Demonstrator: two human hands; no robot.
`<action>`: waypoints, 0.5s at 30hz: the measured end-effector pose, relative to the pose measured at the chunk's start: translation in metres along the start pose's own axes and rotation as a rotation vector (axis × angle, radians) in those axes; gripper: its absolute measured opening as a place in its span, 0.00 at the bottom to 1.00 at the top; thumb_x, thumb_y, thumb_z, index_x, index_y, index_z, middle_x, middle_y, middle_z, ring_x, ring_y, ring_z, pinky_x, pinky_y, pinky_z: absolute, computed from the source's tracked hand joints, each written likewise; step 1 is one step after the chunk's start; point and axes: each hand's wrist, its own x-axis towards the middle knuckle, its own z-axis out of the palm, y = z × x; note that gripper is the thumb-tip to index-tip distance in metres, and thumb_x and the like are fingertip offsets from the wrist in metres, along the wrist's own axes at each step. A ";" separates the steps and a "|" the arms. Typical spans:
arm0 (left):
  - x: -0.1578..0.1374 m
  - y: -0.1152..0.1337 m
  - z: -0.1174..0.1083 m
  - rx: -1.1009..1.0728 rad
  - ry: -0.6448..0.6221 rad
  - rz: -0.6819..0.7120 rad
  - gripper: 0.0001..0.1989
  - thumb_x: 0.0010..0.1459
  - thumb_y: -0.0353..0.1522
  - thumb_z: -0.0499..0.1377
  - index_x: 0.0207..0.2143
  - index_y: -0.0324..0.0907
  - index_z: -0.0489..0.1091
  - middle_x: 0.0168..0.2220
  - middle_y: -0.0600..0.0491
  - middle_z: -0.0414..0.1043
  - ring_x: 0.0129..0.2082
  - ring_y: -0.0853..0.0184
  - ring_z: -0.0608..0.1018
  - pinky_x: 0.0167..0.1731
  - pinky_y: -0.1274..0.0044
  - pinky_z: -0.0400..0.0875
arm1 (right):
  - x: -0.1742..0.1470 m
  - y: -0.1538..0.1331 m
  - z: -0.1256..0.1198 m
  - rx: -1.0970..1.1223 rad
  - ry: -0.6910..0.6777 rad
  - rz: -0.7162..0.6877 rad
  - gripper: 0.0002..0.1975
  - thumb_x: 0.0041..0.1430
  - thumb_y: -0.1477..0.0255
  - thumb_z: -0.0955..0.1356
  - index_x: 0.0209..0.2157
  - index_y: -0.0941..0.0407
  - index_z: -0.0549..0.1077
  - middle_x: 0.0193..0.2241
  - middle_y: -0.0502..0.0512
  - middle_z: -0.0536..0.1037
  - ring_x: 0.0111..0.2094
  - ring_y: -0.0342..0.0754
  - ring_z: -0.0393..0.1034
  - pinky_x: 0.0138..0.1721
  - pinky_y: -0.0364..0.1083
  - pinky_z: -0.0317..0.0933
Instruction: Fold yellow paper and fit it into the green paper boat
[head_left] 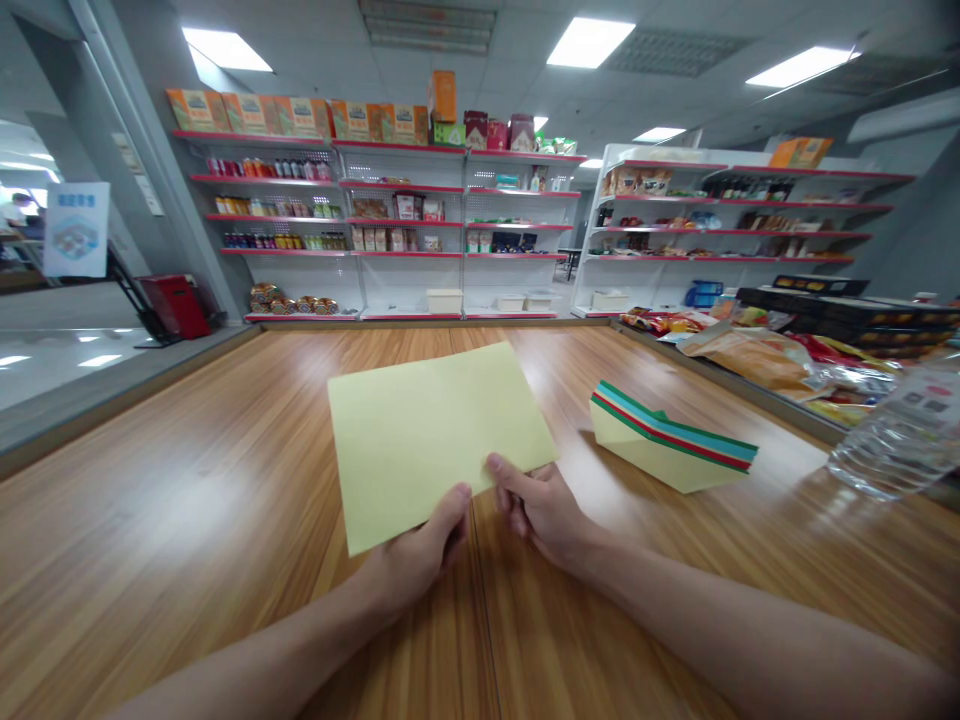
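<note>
A plain pale yellow sheet of paper is held up above the wooden table, tilted toward me. My left hand pinches its lower edge, thumb on the near face and fingers behind. Close beside it, my right hand grips the same edge nearer the right corner, thumb in front. To the right on the table lies a folded pale yellow paper piece shaped like a boat, with green, blue, white and red stripes along its upper edge. The fingers behind the sheet are partly hidden.
A clear plastic bottle stands at the right edge. Behind it are packaged snacks and stacked black boxes. Shelves of goods line the back. A sign and a red box are at left.
</note>
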 end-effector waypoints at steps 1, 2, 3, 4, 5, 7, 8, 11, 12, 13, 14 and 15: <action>0.000 -0.001 0.002 0.013 -0.030 -0.014 0.26 0.59 0.48 0.45 0.15 0.42 0.58 0.11 0.58 0.54 0.12 0.73 0.58 0.14 0.78 0.52 | -0.003 0.000 0.002 -0.016 0.007 0.006 0.29 0.53 0.53 0.65 0.09 0.59 0.64 0.05 0.46 0.58 0.10 0.36 0.51 0.16 0.41 0.46; 0.000 -0.002 0.003 0.017 -0.055 -0.025 0.26 0.59 0.49 0.44 0.16 0.42 0.59 0.12 0.59 0.55 0.12 0.73 0.58 0.14 0.78 0.51 | -0.005 0.000 0.005 -0.027 -0.007 0.014 0.29 0.53 0.53 0.65 0.08 0.59 0.64 0.04 0.47 0.58 0.09 0.36 0.52 0.17 0.41 0.46; 0.000 -0.002 0.003 0.017 -0.076 -0.036 0.26 0.59 0.49 0.43 0.17 0.42 0.59 0.12 0.59 0.55 0.12 0.73 0.57 0.14 0.78 0.51 | -0.007 -0.001 0.006 -0.024 -0.036 0.025 0.29 0.53 0.53 0.65 0.09 0.59 0.64 0.04 0.47 0.59 0.09 0.36 0.52 0.17 0.41 0.47; 0.000 -0.002 0.003 0.014 -0.094 -0.047 0.26 0.59 0.49 0.42 0.17 0.42 0.58 0.12 0.59 0.54 0.12 0.73 0.56 0.14 0.78 0.51 | -0.008 -0.002 0.008 -0.005 -0.068 0.035 0.29 0.53 0.53 0.65 0.09 0.59 0.65 0.04 0.47 0.59 0.09 0.36 0.52 0.17 0.41 0.47; 0.000 0.000 0.002 0.010 -0.108 -0.054 0.26 0.59 0.49 0.42 0.17 0.43 0.57 0.12 0.60 0.52 0.12 0.73 0.55 0.14 0.77 0.51 | -0.009 -0.002 0.008 0.032 -0.090 0.040 0.29 0.54 0.53 0.64 0.10 0.59 0.65 0.05 0.47 0.59 0.09 0.36 0.52 0.16 0.41 0.46; -0.001 0.003 -0.003 0.011 -0.118 -0.050 0.25 0.59 0.48 0.43 0.16 0.44 0.56 0.11 0.60 0.50 0.13 0.72 0.55 0.16 0.77 0.54 | -0.007 -0.003 0.007 0.132 -0.099 0.030 0.28 0.55 0.54 0.64 0.11 0.59 0.65 0.05 0.46 0.59 0.08 0.36 0.51 0.15 0.41 0.45; -0.001 0.005 -0.005 0.020 -0.106 -0.038 0.24 0.58 0.47 0.45 0.15 0.44 0.56 0.11 0.60 0.50 0.13 0.72 0.56 0.18 0.77 0.55 | -0.006 -0.003 0.006 0.169 -0.090 0.011 0.28 0.55 0.54 0.64 0.11 0.59 0.65 0.05 0.46 0.58 0.08 0.36 0.50 0.14 0.40 0.44; 0.000 0.008 -0.011 0.040 -0.033 0.003 0.23 0.57 0.45 0.49 0.15 0.43 0.57 0.12 0.59 0.54 0.16 0.71 0.61 0.22 0.77 0.59 | -0.003 -0.003 0.004 0.150 -0.050 -0.046 0.26 0.55 0.56 0.65 0.12 0.59 0.65 0.04 0.45 0.58 0.08 0.36 0.50 0.14 0.40 0.45; 0.000 0.007 -0.011 0.036 -0.008 -0.001 0.23 0.57 0.45 0.48 0.15 0.43 0.58 0.12 0.59 0.54 0.16 0.71 0.61 0.21 0.77 0.59 | -0.003 -0.003 0.004 0.110 -0.041 -0.053 0.25 0.54 0.56 0.65 0.13 0.59 0.65 0.05 0.45 0.59 0.08 0.36 0.50 0.14 0.40 0.44; 0.001 0.007 -0.010 0.031 0.009 -0.015 0.22 0.57 0.46 0.47 0.16 0.43 0.58 0.12 0.59 0.54 0.15 0.72 0.60 0.20 0.78 0.58 | -0.003 -0.003 0.004 0.069 -0.031 -0.056 0.25 0.54 0.56 0.65 0.13 0.59 0.65 0.05 0.45 0.59 0.08 0.36 0.50 0.13 0.40 0.44; 0.002 0.005 -0.009 0.028 0.015 -0.035 0.22 0.58 0.46 0.47 0.17 0.43 0.59 0.11 0.60 0.53 0.14 0.72 0.59 0.18 0.78 0.57 | -0.004 -0.004 0.006 0.031 -0.021 -0.057 0.26 0.55 0.55 0.65 0.12 0.59 0.65 0.05 0.46 0.59 0.07 0.36 0.50 0.13 0.40 0.43; 0.002 0.003 -0.007 0.031 0.009 -0.051 0.23 0.58 0.47 0.46 0.18 0.42 0.59 0.12 0.60 0.54 0.13 0.72 0.59 0.17 0.78 0.56 | -0.005 -0.005 0.007 -0.003 -0.012 -0.057 0.26 0.55 0.55 0.64 0.12 0.59 0.64 0.05 0.46 0.59 0.07 0.36 0.51 0.13 0.40 0.44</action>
